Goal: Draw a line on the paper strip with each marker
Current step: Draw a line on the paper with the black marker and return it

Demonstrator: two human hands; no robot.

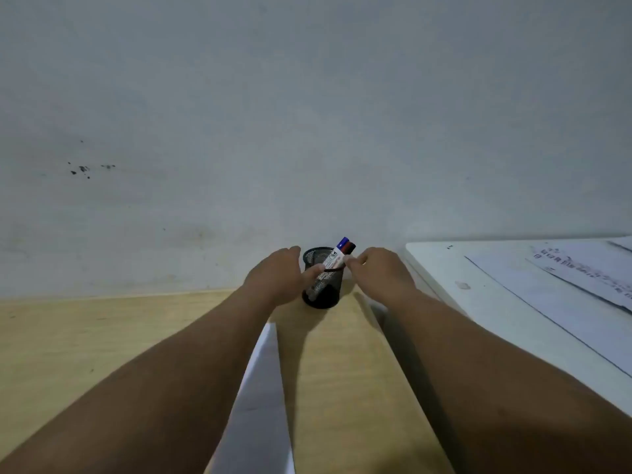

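I see open worktop (85, 336) left of the mesh cup (321, 289). A raised white board (478, 302) blocks the right. The wall (307, 131) closes in just behind the cup.

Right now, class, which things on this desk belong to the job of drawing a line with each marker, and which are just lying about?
Belong to the job:
markers standing in the black mesh pen cup
paper strip on the wooden desk
left hand holding the cup
right hand at the markers

Just lying about:
printed sheets on the white table
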